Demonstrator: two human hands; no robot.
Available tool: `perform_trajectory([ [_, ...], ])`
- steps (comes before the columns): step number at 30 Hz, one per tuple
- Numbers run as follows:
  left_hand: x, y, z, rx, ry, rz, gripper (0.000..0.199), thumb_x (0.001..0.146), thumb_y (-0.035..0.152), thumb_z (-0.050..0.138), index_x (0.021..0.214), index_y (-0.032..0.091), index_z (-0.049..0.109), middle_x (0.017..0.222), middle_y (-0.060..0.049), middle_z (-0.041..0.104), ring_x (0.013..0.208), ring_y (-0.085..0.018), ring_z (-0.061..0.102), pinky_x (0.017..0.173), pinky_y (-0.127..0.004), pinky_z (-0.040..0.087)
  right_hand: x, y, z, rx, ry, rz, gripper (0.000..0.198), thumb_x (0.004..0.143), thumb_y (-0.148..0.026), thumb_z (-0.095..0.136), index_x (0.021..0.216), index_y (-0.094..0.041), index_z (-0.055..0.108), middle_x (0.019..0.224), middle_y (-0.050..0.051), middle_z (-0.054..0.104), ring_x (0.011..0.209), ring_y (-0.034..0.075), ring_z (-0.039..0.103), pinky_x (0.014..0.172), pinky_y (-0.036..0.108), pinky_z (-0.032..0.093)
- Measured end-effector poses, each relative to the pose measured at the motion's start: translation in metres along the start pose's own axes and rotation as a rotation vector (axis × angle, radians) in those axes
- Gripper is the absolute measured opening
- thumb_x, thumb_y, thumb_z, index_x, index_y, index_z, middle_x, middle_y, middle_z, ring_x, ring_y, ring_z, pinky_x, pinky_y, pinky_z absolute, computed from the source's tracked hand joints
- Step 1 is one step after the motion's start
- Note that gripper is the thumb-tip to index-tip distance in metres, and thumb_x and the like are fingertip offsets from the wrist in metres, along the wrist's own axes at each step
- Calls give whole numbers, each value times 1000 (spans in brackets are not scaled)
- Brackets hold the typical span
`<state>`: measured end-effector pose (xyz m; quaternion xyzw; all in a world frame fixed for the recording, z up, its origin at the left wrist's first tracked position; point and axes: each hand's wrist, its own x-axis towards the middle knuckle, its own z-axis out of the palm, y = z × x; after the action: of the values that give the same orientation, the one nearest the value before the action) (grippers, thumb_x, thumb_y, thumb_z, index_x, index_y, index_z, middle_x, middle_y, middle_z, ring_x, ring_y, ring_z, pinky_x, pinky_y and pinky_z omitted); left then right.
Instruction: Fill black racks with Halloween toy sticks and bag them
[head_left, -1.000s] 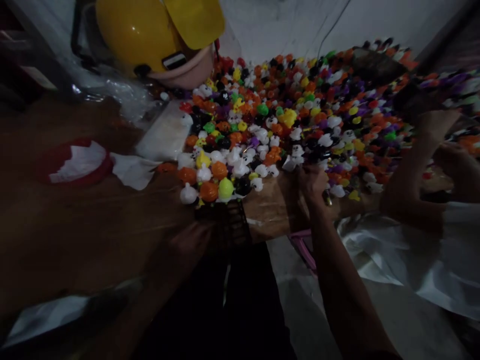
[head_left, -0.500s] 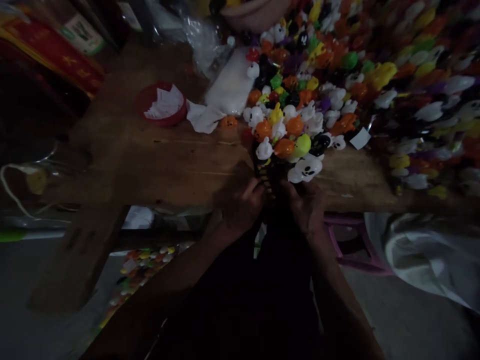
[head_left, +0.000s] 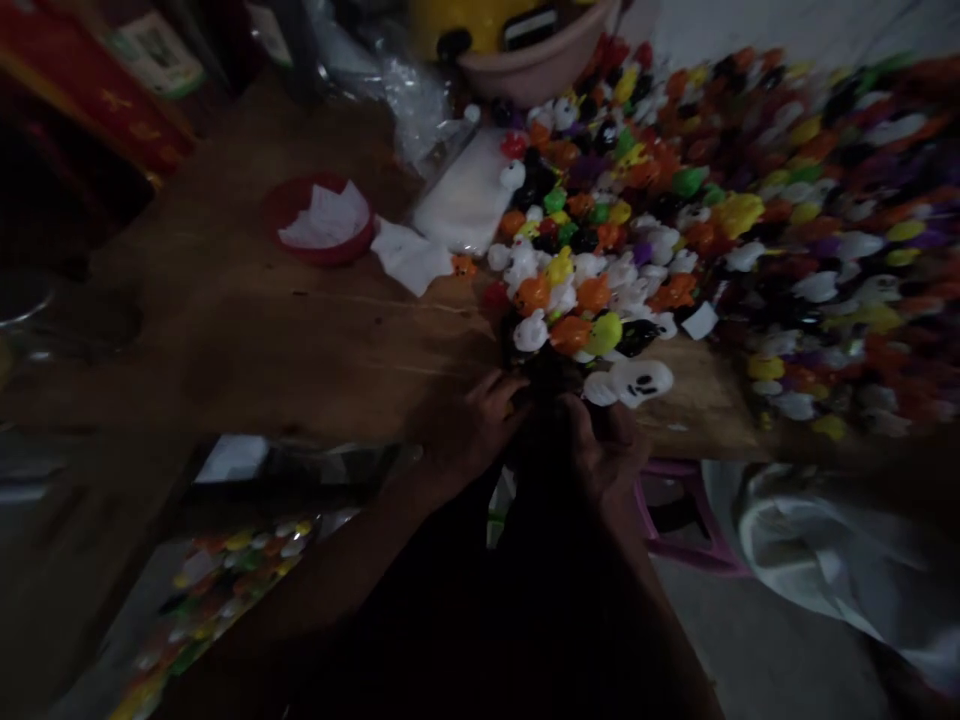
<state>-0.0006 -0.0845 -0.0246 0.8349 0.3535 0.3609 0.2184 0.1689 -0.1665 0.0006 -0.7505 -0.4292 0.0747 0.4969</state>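
My right hand is closed at the table's front edge. A white toy ghost with a black face sticks out above its fingers, tilted to the right. Facing it, my left hand is closed too, thumb and fingers drawn together. Whatever lies between its fingers is hidden in dark shadow; a speck of yellow shows there. Just beyond both hands, small figures lie heaped: a white one, an orange one, a yellow-green one and a black one.
A large pile of colourful figures covers the right of the wooden table. Left of it are a red bowl of paper slips, a clear bag and a pink basin. Below stand a purple stool and a white sack.
The view has shifted, so the table sits lower. Relative to the heap, the toy ghost has swung right and lies more sideways. Both hands remain close together at the edge.
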Motion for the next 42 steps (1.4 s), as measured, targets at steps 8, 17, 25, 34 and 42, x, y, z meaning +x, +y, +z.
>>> perform_trajectory([
  [8, 10, 0, 2, 164, 35, 250, 24, 105, 19, 49, 108, 18, 73, 99, -5, 77, 89, -18, 74, 83, -26, 60, 54, 47, -56, -274, -14, 74, 40, 90, -52, 55, 88, -18, 76, 86, 10, 78, 76, 23, 69, 73, 35, 54],
  [17, 18, 3, -9, 400, -241, 402, 36, 94, 4, 46, 106, 22, 75, 110, -8, 78, 107, -23, 72, 94, -33, 61, 153, 58, -66, -534, 175, -60, 27, 96, -26, 51, 102, -17, 75, 105, 15, 76, 96, 26, 70, 90, 37, 52],
  [25, 19, 12, -9, 688, -148, 574, 41, 91, -2, 44, 110, 15, 76, 121, -12, 76, 110, -31, 72, 79, -39, 63, 190, 53, -36, -667, 4, 0, 47, 91, -38, 69, 132, -15, 66, 116, 18, 75, 110, 34, 69, 92, 40, 51],
  [34, 7, 0, 2, 364, -29, 384, 31, 103, 11, 48, 122, 16, 72, 116, -10, 77, 108, -20, 74, 83, -25, 61, 162, 25, -82, -414, 245, -186, 47, 92, -47, 61, 127, -16, 65, 112, 16, 73, 96, 28, 69, 87, 42, 56],
  [42, 15, 54, 2, -7, 115, 352, 33, 102, 29, 64, 132, 17, 64, 125, -9, 75, 114, -18, 74, 103, -24, 57, 51, -24, -124, -102, -54, -1, 48, 81, -59, 74, 108, -19, 76, 72, 0, 62, 62, 15, 56, 58, 28, 46],
])
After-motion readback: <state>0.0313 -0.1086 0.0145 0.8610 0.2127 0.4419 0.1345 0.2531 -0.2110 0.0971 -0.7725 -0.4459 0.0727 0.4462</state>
